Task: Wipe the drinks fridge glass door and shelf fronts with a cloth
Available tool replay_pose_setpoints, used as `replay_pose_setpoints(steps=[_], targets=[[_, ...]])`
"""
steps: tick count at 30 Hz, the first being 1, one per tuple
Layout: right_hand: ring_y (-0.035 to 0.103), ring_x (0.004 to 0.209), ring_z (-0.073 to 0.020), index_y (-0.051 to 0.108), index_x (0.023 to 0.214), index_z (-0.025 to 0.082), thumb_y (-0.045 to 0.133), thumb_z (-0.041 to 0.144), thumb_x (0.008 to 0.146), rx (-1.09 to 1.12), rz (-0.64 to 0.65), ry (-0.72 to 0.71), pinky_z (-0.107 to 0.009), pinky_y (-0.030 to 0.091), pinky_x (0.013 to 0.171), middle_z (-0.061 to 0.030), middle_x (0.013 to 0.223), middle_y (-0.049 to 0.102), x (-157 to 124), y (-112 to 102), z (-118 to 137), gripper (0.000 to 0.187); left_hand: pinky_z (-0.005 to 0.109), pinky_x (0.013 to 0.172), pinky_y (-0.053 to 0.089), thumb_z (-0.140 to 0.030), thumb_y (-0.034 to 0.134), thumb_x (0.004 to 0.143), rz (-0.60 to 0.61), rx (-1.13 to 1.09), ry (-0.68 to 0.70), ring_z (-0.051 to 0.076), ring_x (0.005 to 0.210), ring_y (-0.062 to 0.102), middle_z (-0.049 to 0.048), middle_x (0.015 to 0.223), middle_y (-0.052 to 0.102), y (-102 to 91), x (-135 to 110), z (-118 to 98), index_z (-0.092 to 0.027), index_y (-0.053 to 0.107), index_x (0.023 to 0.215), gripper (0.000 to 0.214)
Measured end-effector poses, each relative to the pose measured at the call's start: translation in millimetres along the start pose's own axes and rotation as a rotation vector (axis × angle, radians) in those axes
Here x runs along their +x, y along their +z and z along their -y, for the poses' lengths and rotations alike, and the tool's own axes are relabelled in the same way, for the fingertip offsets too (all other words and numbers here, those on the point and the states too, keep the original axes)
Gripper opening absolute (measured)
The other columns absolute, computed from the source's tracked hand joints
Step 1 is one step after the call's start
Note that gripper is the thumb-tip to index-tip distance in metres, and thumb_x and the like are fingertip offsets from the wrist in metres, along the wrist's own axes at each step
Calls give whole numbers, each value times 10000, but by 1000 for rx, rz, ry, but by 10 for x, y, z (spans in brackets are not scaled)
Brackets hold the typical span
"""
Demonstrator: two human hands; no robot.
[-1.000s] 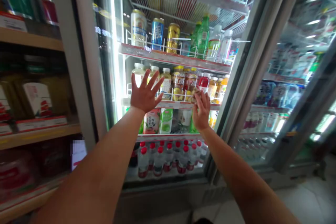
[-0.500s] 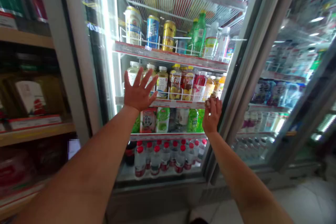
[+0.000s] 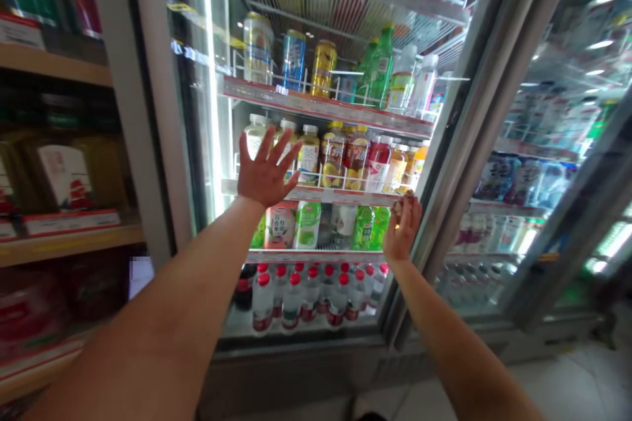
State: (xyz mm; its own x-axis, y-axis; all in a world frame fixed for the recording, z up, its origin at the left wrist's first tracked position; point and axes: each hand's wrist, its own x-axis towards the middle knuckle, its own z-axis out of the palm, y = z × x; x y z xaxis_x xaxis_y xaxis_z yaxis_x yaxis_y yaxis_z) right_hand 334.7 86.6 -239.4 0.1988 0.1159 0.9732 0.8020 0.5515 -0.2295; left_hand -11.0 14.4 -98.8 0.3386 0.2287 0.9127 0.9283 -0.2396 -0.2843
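A lit drinks fridge [image 3: 328, 101] with a glass door stands in front of me, and reflections cross the glass. My left hand [image 3: 266, 168] has its fingers spread, palm toward the door, in front of the white-capped tea bottles [image 3: 309, 154]. Whether the palm touches the glass, I cannot tell. Close to the right door frame [image 3: 457, 122], my right hand [image 3: 402, 237] is closed with a small crumpled brownish-white thing [image 3: 403, 200] showing at its fingertips. What that thing is, I cannot make out.
Inside are cans [image 3: 323, 69], green bottles [image 3: 382, 69] and red-capped water bottles [image 3: 291, 299] on separate shelves. At left stands an open shelf [image 3: 74, 237] with large bottles. Another glass-fronted fridge [image 3: 513, 210] continues to the right.
The view has shifted slightly, so the fridge and shelf sit a little further right in it. My right hand is slightly lower and nearer the door frame; my left hand stays spread.
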Motion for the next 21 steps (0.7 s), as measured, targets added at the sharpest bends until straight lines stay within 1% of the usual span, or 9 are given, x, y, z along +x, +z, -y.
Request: replay_pose_setpoints(steps=[2, 4, 6, 10, 12, 14, 17, 19, 21], targets=[[245, 1542, -292, 400, 1544, 221, 391, 306, 1056, 8, 47, -68, -625, 313, 1219, -148, 1605, 375, -215, -26, 68, 495, 692, 1192, -181, -436, 502, 1008, 7, -56, -17, 347, 1562, 42, -15, 1686, 151, -13, 3, -8, -304, 320, 1583, 617], [261, 1538, -292, 429, 1526, 225, 417, 279, 1047, 10, 77, -119, -627, 325, 1212, -144, 1585, 414, -340, -36, 119, 482, 694, 1188, -191, -438, 496, 1011, 16, -87, -22, 351, 1562, 47, -4, 1685, 164, -28, 8, -15, -302, 322, 1580, 610], [253, 1542, -295, 416, 1533, 217, 411, 262, 1046, 5, 70, -132, -639, 309, 1215, -150, 1593, 400, -303, -6, 163, 489, 690, 1191, -186, -436, 496, 1012, 18, -81, -16, 348, 1562, 46, 6, 1683, 169, -40, 10, -19, -306, 316, 1583, 612], [215, 1552, -299, 328, 1576, 199, 382, 247, 1049, -12, 13, -111, -648, 289, 1218, -164, 1629, 321, -38, 136, 327, 532, 677, 1199, -170, -422, 519, 1012, 10, -21, 3, 343, 1562, 53, 18, 1683, 167, -45, 6, -16, -309, 302, 1593, 630], [181, 1561, -303, 303, 1587, 200, 384, 234, 1044, -13, 12, -130, -650, 296, 1211, -163, 1639, 298, -38, 187, 468, 550, 672, 1200, -170, -416, 523, 1013, 4, -11, 8, 346, 1561, 66, 19, 1682, 174, -42, 1, -13, -309, 307, 1593, 628], [192, 1559, -299, 324, 1582, 220, 395, 214, 1035, -6, 54, -189, -632, 309, 1210, -143, 1627, 337, -150, 206, 628, 551, 667, 1202, -173, -417, 520, 1014, 0, -24, 7, 350, 1559, 78, 18, 1680, 185, -43, -4, -12, -312, 315, 1590, 620], [271, 1537, -279, 411, 1544, 261, 419, 194, 1021, 10, 144, -294, -577, 329, 1213, -96, 1573, 446, -297, 217, 859, 527, 657, 1203, -180, -421, 508, 1019, 3, -40, 7, 351, 1557, 94, 22, 1677, 203, -51, -8, -17, -319, 314, 1591, 612], [285, 1532, -270, 448, 1523, 268, 419, 188, 1018, 16, 175, -324, -548, 325, 1218, -79, 1567, 461, -257, 254, 1008, 512, 648, 1204, -185, -419, 493, 1026, 1, -24, 12, 340, 1559, 91, 30, 1676, 205, -55, -9, -19, -318, 303, 1596, 609], [265, 1541, -264, 461, 1516, 262, 409, 188, 1021, 22, 172, -313, -537, 303, 1227, -73, 1581, 443, -136, 320, 1159, 503, 637, 1205, -193, -423, 482, 1028, -5, -3, 21, 324, 1563, 70, 33, 1678, 198, -55, -10, -17, -316, 289, 1600, 613]])
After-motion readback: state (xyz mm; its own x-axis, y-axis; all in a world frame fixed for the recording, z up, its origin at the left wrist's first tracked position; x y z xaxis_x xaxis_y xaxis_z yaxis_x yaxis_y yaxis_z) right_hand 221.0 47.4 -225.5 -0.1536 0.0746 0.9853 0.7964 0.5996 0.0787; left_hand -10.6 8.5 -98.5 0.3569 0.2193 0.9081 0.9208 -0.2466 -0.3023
